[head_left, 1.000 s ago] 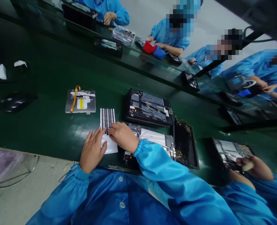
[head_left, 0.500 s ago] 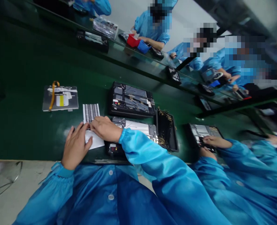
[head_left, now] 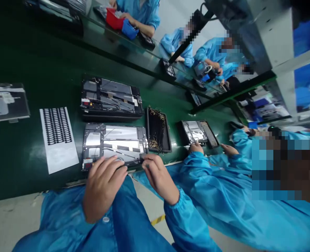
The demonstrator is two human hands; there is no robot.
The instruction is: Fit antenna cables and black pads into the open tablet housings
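Note:
An opened tablet-like device [head_left: 122, 147], with silvery panels and thin black cables, lies at the table's front edge. My left hand [head_left: 104, 185] is over its front left edge, fingers stretched out and slightly apart, holding nothing visible. At the front right corner, my right hand [head_left: 159, 175] is closed in a pinch. Something small and dark shows at its fingertips, too small to name. Left of the device lies a white sheet of black stickers [head_left: 57, 127], its lower part bare.
Behind the device sits a stack of similar opened devices [head_left: 111, 98]. A black tray with small gold-coloured pieces [head_left: 159, 129] stands to the right. A metallic panel [head_left: 10, 105] lies far left. At right, a co-worker's hands [head_left: 197, 148] are beside another device [head_left: 194, 131].
Both hands have left the sticker sheet and moved right to the device's front edge. My left fingers are now over the device. The view has swung right.

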